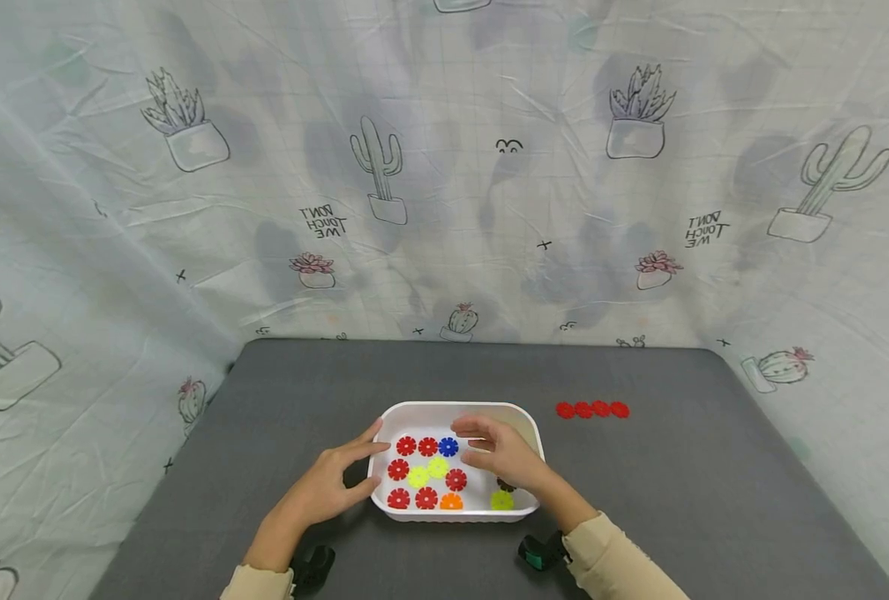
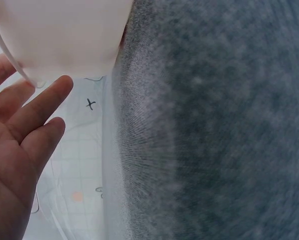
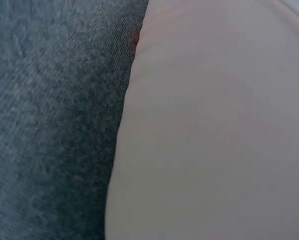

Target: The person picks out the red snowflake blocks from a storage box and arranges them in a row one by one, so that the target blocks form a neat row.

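Observation:
A white tray [image 1: 534,433] sits mid-table and holds several flower-shaped discs: red ones [image 1: 406,445], a blue one [image 1: 448,447], yellow ones [image 1: 417,477], an orange one [image 1: 451,501] and a yellow-green one [image 1: 501,500]. My left hand [image 1: 375,458] lies against the tray's left wall with straight fingers. In the left wrist view its fingers [image 2: 39,110] reach the tray's rim [image 2: 64,35]. My right hand [image 1: 462,443] hovers over the tray beside the blue disc, fingers loosely extended, with nothing seen in it. The right wrist view shows only the tray's wall [image 3: 214,125].
A row of several red discs [image 1: 592,409] lies on the grey table [image 1: 302,392] to the tray's right rear. A cactus-print cloth [image 1: 444,167] hangs around the table on three sides. Black wrist cameras [image 1: 312,567] sit at both wrists.

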`<state>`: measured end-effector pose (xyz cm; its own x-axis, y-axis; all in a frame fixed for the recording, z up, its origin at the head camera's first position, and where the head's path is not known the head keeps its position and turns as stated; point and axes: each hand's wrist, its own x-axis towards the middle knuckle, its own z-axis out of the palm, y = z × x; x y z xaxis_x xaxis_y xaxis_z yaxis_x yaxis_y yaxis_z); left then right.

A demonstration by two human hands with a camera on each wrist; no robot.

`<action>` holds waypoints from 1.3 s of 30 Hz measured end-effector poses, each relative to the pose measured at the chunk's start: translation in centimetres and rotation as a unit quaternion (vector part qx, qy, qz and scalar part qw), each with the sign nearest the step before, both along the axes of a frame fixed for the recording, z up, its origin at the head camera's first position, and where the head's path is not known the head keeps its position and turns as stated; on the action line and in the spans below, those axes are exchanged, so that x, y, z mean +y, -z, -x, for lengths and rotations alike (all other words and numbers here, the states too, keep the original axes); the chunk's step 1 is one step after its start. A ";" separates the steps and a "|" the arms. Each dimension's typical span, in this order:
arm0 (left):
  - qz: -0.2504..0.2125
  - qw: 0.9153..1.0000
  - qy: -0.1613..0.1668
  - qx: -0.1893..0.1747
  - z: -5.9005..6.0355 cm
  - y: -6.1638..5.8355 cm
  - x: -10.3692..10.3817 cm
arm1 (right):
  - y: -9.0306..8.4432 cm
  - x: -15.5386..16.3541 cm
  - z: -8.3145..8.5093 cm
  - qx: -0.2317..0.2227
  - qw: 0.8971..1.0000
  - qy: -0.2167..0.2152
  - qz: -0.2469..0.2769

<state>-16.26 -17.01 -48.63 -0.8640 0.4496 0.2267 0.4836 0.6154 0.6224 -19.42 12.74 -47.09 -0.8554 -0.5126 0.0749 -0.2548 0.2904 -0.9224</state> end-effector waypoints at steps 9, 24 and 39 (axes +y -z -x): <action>0.000 1.000 0.007 -0.001 0.0 0.1 -0.1 | 0.5 -0.2 0.1 -0.006 0.997 -0.037 -0.060; 0.000 1.000 0.004 0.007 -0.8 -0.1 0.5 | 0.9 -0.2 -0.7 0.002 0.982 -0.058 -0.179; 0.009 1.000 0.004 0.017 -0.7 0.1 0.6 | 1.5 -1.3 -0.6 0.091 0.957 -0.061 -0.270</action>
<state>-15.56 -16.46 -48.74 -0.8525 0.4602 0.2479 0.5088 0.6220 0.5952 -18.83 11.44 -48.54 -0.7848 -0.6135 -0.0877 -0.4588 0.6704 -0.5832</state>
